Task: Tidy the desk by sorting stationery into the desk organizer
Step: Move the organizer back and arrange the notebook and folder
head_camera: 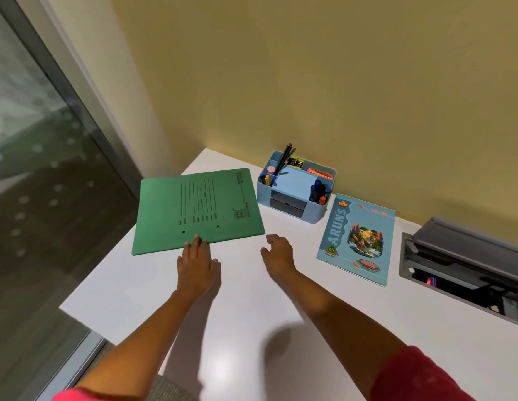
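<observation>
The left hand (197, 263) lay flat, its straight fingers pressing the near edge of the folder (194, 209). The right hand (276, 253) hovered loosely curled, holding nothing. The organizer (295, 188) stood by the wall, already stocked with pens. The folder's far left corner overhung the desk (252, 314), so a leftward push could probably tip it off, and a rightward one could knock the organizer.

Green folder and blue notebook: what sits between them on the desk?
Head view: the desk organizer stands between green folder and blue notebook, at the back; nearer the person, only the right hand and bare desk.
</observation>
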